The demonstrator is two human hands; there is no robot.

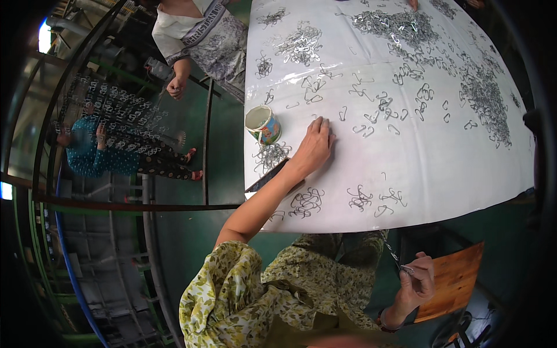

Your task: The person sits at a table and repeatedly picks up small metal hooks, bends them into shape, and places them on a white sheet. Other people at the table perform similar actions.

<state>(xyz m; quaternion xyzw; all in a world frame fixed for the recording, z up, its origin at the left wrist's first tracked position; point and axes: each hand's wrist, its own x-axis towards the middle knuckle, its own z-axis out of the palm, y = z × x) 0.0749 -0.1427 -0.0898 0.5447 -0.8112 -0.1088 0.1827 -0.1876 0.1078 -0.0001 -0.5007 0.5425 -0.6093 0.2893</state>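
Note:
My left hand (315,145) reaches across the white tabletop with its fingers bent together and the tips down on the surface. Whatever lies under those fingertips, if anything, is hidden. Off the table's near edge, at the lower right, my right hand (416,284) pinches a string of small linked metal hooks (392,250) between thumb and fingers. Loose wire hooks (383,107) lie scattered just beyond my left hand. A colourful cup (264,124) stands to its left, beside a small pile of hooks (271,155).
Large heaps of metal hooks (400,29) cover the far side of the white table (464,180). A dark flat device (268,177) lies partly beneath my left forearm. Across the left side, a person (200,40) stands near a frame hung with hooks (116,116); another person (87,148) is behind it.

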